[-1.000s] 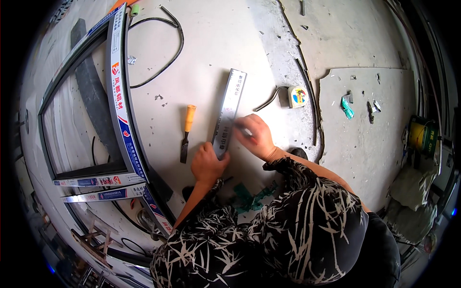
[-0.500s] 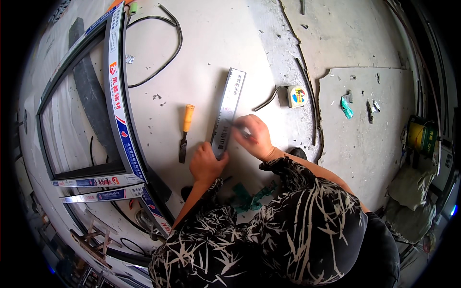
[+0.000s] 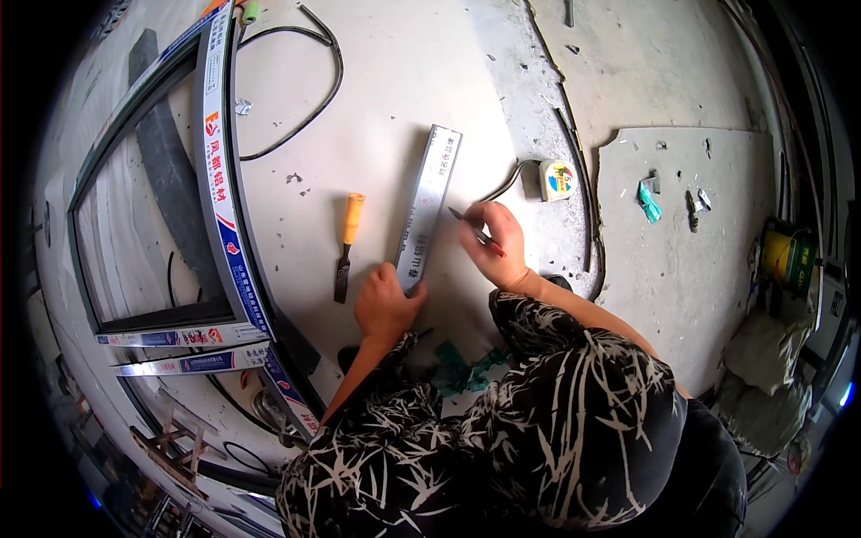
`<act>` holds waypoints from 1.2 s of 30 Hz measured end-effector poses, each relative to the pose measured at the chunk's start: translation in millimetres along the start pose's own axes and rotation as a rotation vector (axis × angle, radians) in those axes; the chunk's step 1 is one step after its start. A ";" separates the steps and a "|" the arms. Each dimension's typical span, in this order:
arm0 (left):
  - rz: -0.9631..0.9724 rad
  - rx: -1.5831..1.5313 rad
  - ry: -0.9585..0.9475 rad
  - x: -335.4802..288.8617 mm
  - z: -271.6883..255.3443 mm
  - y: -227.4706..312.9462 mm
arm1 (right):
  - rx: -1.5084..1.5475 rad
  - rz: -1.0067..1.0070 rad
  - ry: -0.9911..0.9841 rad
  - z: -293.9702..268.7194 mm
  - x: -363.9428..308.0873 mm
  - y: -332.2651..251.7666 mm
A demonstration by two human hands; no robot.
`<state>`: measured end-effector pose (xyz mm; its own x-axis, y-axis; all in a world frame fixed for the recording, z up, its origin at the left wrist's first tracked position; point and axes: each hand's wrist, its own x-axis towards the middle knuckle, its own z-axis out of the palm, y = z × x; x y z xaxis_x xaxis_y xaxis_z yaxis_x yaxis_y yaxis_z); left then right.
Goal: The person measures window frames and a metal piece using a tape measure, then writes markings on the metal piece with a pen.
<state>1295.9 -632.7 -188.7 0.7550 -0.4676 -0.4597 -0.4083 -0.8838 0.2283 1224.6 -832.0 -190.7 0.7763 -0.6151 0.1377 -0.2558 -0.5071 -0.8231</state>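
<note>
A short silver aluminium profile (image 3: pixel 430 193) with printed film lies slanted on the pale floor, its far end tipped to the right. My left hand (image 3: pixel 386 305) is closed on its near end, the thumb along the right edge. My right hand (image 3: pixel 495 247) is closed round a slim pencil-like tool (image 3: pixel 484 238) with a dark pointed tip and a red end. The tip points to the upper left, just right of the profile and seemingly apart from it. Left of the profile lies a chisel (image 3: pixel 352 229) with a wooden handle and dark blade.
A tape measure (image 3: pixel 557 181) lies right of the profile beside a short black strip (image 3: pixel 507 184). A large film-covered window frame (image 3: pixel 220 170) fills the left side. Green scraps (image 3: pixel 462 368) lie near my legs. A grey board (image 3: pixel 691 188) lies at the right.
My right hand has moved right, away from the profile, carrying the pencil-like tool, which now shows more clearly. My left hand stays on the profile's near end.
</note>
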 end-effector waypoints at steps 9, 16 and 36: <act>0.005 0.000 0.014 0.2 0.6 -0.5 | 0.106 -0.128 -0.066 -2.7 4.9 -12.4; 0.006 0.011 0.030 -0.4 1.0 -1.0 | 0.167 -0.082 -0.196 0.6 2.5 -8.5; 0.013 0.000 0.012 0.2 1.2 -1.4 | 0.096 -0.117 -0.130 10.3 11.4 -7.4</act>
<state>1296.0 -631.5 -190.2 0.7558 -0.4793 -0.4462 -0.4182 -0.8776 0.2342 1241.2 -829.0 -188.7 0.8670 -0.4692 0.1682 -0.1083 -0.5068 -0.8553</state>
